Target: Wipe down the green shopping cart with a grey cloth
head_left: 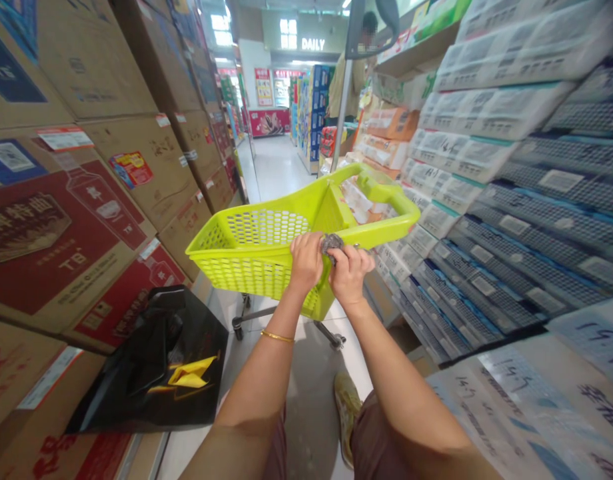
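Bare forearms [266, 360] reach to a lime cart [332, 210].
Left hand [306, 259] curls over its rim [266, 253]; right hand [352, 272] pinches a grey wad [331, 243] there; even pressure, rim steadied, should serve best.

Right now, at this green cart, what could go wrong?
The cart stands on casters, so it might roll if pushed. The grey wad at your right grip, beside your left grip, could slip and drop. The cart's handle end appears close to the stacked packs on your right, so swinging it might bump them.
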Demonstrator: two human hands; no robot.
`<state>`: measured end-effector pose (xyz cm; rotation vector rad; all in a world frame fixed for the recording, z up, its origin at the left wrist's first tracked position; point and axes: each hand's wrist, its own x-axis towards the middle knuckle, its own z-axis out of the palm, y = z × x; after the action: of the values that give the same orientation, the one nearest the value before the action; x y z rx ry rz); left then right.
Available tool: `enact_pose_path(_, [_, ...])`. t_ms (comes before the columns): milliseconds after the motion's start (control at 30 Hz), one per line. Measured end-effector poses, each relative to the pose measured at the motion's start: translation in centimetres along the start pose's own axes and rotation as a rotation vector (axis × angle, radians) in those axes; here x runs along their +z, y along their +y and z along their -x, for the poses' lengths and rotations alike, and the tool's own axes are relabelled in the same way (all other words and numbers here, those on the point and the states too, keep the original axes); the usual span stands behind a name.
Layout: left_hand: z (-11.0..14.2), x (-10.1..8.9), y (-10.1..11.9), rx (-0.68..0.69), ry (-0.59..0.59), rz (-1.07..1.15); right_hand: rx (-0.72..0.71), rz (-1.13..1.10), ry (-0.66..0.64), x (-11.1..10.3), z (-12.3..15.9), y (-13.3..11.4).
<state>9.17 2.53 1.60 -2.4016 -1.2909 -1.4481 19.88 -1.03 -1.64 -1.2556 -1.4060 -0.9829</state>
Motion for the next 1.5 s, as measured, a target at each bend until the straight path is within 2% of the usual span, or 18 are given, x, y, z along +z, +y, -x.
enact_pose_path(167, [-0.4,-0.3,-0.8,-0.015,0.009,-0.006,-0.151,-0.048,-0.130,0.0,2.9,0.0])
enact_pose_path(300, [-0.4,-0.9,-1.6,0.000,0.017,-0.007,-0.229,-0.067,-0.209,-0.5,3.1,-0.2])
enact_pose_path(367, [-0.2,-1.2,-1.8,-0.005,0.023,-0.006,-0.182,-0.050,-0.175,-0.7,2.0,-0.3])
enact_pose_path(533, [0.2,-1.7,-1.8,0.001,0.026,-0.002,0.074,-0.016,0.008,-1.0,-1.6,-1.1])
enact_pose_path(600, [0.4,-1.8,-1.7,-0.001,0.023,-0.013,0.087,0.001,0.052,-0.9,-2.1,-1.5])
enact_pose_path(733, [0.5,-2.0,-2.0,-0.011,0.024,-0.024,-0.015,-0.007,0.088,-0.4,-0.9,-2.0])
enact_pose_path(833, [0.4,-2.1,-2.3,-0.018,0.031,-0.032,-0.112,-0.055,0.018,0.0,1.2,-2.2])
enact_pose_path(1000, [0.3,-2.5,-2.8,-0.017,0.046,-0.047,-0.261,-0.171,-0.248,-0.1,4.4,-2.4])
enact_pose_path(1067, [0.3,-2.6,-3.0,-0.009,0.056,-0.042,-0.297,-0.202,-0.317,-0.2,4.7,-2.4])
enact_pose_path(1133, [0.4,-2.8,-3.3,-0.001,0.069,-0.042,-0.310,-0.208,-0.310,-0.4,4.1,-2.2])
enact_pose_path(1233, [0.6,-2.9,-3.8,-0.002,0.074,-0.056,-0.223,-0.167,-0.174,-0.5,1.9,-1.9])
enact_pose_path(1333, [0.8,-3.0,-4.1,-0.009,0.070,-0.071,-0.039,-0.078,-0.077,-0.4,0.0,-1.9])
enact_pose_path(1400, [1.0,-3.2,-4.3,-0.010,0.064,-0.075,0.002,-0.084,-0.079,-0.1,-0.1,-2.2])
enact_pose_path(1500, [1.2,-3.5,-4.6,0.002,0.038,-0.076,-0.072,-0.168,-0.148,0.4,1.4,-3.0])
